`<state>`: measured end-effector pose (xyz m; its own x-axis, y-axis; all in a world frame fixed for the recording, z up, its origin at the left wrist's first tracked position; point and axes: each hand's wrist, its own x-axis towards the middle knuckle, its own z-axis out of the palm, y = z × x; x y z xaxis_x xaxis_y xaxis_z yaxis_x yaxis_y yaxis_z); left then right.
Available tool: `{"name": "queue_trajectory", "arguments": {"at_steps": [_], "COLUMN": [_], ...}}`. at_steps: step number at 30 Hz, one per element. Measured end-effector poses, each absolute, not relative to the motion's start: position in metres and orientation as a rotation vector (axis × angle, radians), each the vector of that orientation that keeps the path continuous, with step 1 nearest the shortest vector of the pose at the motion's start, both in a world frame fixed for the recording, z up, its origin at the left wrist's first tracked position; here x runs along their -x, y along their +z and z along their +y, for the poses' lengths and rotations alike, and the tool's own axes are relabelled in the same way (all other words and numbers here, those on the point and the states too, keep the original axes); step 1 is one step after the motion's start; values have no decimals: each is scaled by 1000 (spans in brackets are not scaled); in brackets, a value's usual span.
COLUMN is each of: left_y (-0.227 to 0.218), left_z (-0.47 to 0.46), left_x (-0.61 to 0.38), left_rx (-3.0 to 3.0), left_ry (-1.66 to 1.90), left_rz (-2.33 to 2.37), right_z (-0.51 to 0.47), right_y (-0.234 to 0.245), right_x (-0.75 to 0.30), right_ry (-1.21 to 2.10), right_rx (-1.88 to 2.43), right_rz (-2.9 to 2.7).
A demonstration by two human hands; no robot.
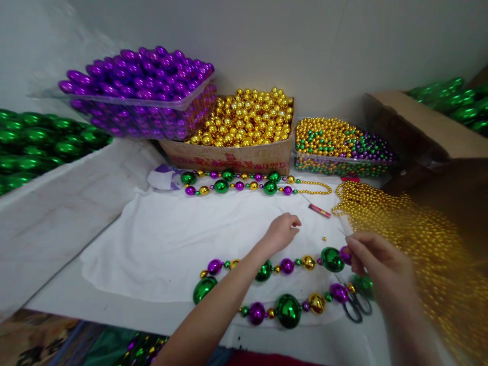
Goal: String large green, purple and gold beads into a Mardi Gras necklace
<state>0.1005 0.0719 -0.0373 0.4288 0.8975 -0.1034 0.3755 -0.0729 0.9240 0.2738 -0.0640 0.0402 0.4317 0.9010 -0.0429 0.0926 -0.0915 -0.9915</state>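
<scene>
A strand of purple, gold and green beads point(288, 311) lies in a loop on the white cloth, partly hidden by my left forearm. My right hand point(377, 256) is closed at the strand's upper right end, fingers around a purple bead point(345, 255); a thin pale tip sticks out by the fingertips. Above the strand, my left hand point(282, 231) hovers with fingers curled together; anything in them is too small to make out. One small gold bead point(324, 238) rests on the cloth between my hands. Black-handled scissors point(354, 307) lie partly under the strand's lower right end.
A second beaded strand point(221, 186) lies behind, near a red-labelled tool point(319, 211). Along the wall stand a bin of purple beads point(141, 91), a gold-bead carton point(236, 155) and a mixed-bead tub point(335, 162). Gold bead chains point(396, 218) heap at right; green beads point(46, 140) sit left.
</scene>
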Motion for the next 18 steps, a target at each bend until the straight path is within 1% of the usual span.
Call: {"name": "queue_trajectory", "arguments": {"at_steps": [3,7,11,18], "left_y": [-54,-60,-56,-55], "left_z": [67,72,79,67], "left_x": [-118,-119,-92,-38], "left_rx": [-1590,-1381,-1043,-529], "left_ry": [607,621,656,853], "left_rz": [1141,1129,1056,911], "right_z": [-69,-73,-77,-74], "right_y": [29,19,9,-12], "right_x": [-276,-284,-291,-283], "right_ry": [839,817,795,796], "right_rx": [1629,1695,1767,1813], "right_rz": [-932,-891,-1016,-1273]}}
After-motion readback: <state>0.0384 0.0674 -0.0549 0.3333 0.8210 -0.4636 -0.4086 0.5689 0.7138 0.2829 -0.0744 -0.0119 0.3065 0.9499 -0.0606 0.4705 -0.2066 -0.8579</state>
